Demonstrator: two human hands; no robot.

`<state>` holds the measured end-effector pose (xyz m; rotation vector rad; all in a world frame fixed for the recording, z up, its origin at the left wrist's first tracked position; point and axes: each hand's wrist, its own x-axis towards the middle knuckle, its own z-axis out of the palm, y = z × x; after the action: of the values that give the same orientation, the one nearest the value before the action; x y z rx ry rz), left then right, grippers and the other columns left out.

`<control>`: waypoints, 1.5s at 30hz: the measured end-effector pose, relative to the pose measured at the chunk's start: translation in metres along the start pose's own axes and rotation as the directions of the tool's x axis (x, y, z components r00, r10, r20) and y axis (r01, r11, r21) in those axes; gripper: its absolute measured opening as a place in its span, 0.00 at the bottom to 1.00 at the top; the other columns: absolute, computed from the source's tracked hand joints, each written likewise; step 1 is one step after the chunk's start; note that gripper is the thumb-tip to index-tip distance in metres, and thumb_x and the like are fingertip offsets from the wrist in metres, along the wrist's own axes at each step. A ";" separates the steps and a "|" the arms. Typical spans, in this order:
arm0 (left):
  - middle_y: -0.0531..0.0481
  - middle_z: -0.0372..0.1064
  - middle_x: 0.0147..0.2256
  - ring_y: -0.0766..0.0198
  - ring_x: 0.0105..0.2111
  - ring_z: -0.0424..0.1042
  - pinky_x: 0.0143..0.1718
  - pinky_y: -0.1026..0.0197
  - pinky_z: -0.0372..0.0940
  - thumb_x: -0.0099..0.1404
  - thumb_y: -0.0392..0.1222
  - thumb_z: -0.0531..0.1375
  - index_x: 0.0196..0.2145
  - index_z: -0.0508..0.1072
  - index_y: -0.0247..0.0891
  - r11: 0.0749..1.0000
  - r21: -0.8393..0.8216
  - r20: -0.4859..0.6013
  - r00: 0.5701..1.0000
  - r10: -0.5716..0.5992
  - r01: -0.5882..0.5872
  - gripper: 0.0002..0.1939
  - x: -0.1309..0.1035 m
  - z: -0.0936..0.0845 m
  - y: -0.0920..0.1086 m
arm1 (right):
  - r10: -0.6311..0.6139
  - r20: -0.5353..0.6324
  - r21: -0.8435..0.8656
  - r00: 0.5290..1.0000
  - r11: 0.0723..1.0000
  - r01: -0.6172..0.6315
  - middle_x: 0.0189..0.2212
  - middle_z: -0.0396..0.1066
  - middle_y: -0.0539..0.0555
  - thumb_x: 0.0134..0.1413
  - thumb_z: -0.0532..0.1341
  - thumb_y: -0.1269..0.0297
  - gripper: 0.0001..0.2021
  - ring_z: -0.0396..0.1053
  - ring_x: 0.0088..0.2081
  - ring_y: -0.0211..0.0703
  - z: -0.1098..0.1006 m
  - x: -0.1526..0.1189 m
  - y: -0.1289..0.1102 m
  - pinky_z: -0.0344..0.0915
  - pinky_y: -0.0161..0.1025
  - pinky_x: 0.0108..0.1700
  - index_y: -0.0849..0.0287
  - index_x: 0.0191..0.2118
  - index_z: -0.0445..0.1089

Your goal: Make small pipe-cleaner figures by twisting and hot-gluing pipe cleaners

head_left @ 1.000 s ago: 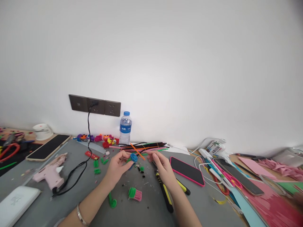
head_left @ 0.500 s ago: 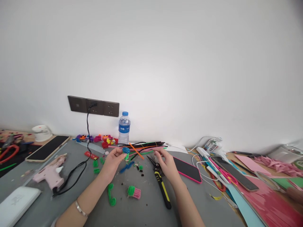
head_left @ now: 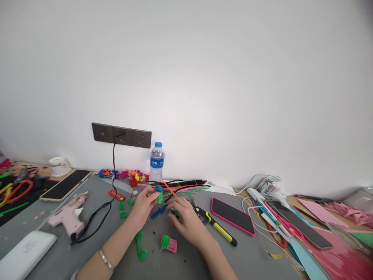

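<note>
Between the fingertips of my left hand [head_left: 145, 206] is a small blue and green fuzzy piece [head_left: 159, 193]. My right hand [head_left: 183, 218] is low over the grey mat, fingers apart, above small scraps by a blue fuzzy piece [head_left: 159, 211]; its fingertips partly hide what lies under them. Black and yellow pliers [head_left: 220, 229] lie just right of it. Nearer me are a green and pink fuzzy bundle [head_left: 169, 244] and a green piece with curled ends [head_left: 140, 245]. Behind both hands lie bundled fuzzy stems [head_left: 189, 184].
A water bottle [head_left: 157, 161] stands against the wall. On the left are a pink glue gun [head_left: 68, 217] with its black cord, a phone [head_left: 66, 185] and a white box [head_left: 27, 254]. Rightward lie a pink-edged phone [head_left: 232, 216], cables, scissors and coloured paper.
My right hand has moved left and down from beside the stems to the small scraps. The pliers have shifted right and now lie more slanted. The view has turned slightly.
</note>
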<state>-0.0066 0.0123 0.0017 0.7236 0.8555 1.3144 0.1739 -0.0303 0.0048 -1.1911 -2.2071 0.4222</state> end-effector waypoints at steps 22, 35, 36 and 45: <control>0.60 0.61 0.22 0.70 0.24 0.61 0.27 0.66 0.61 0.44 0.42 0.71 0.25 0.65 0.39 0.999 -0.027 -0.023 0.999 -0.029 0.029 0.17 0.003 -0.004 -0.010 | 0.001 0.131 -0.041 0.991 0.999 0.005 0.49 0.70 0.54 0.58 0.58 0.70 0.12 0.61 0.54 0.49 0.013 -0.003 -0.006 0.55 0.49 0.58 0.54 0.47 0.71; 0.58 0.59 0.23 0.69 0.23 0.60 0.26 0.65 0.60 0.42 0.44 0.71 0.23 0.67 0.38 0.997 0.061 -0.054 0.997 0.052 -0.049 0.17 -0.003 0.003 0.004 | -0.034 0.009 0.004 0.999 0.999 0.034 0.46 0.72 0.56 0.59 0.53 0.74 0.14 0.65 0.50 0.49 0.001 0.001 -0.001 0.59 0.50 0.53 0.53 0.45 0.71; 0.58 0.59 0.22 0.69 0.23 0.59 0.26 0.64 0.60 0.42 0.44 0.71 0.22 0.67 0.39 0.996 0.073 -0.063 0.997 0.054 -0.050 0.17 -0.004 0.002 0.005 | -0.010 -0.027 -0.002 1.000 1.000 0.010 0.46 0.72 0.57 0.60 0.52 0.74 0.14 0.65 0.50 0.49 -0.002 0.002 0.003 0.59 0.50 0.52 0.54 0.46 0.70; 0.56 0.61 0.23 0.66 0.27 0.62 0.28 0.64 0.59 0.43 0.49 0.71 0.25 0.69 0.39 0.967 0.139 -0.225 0.944 0.243 -0.215 0.18 0.004 -0.008 0.000 | 0.237 -0.281 0.062 0.930 0.971 -0.229 0.37 0.73 0.57 0.60 0.52 0.65 0.10 0.68 0.41 0.49 -0.024 -0.002 0.043 0.63 0.46 0.45 0.58 0.40 0.70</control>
<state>-0.0137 0.0165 -0.0033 0.7801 1.0712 1.5956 0.2176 -0.0082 -0.0003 -1.4109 -1.8150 0.3484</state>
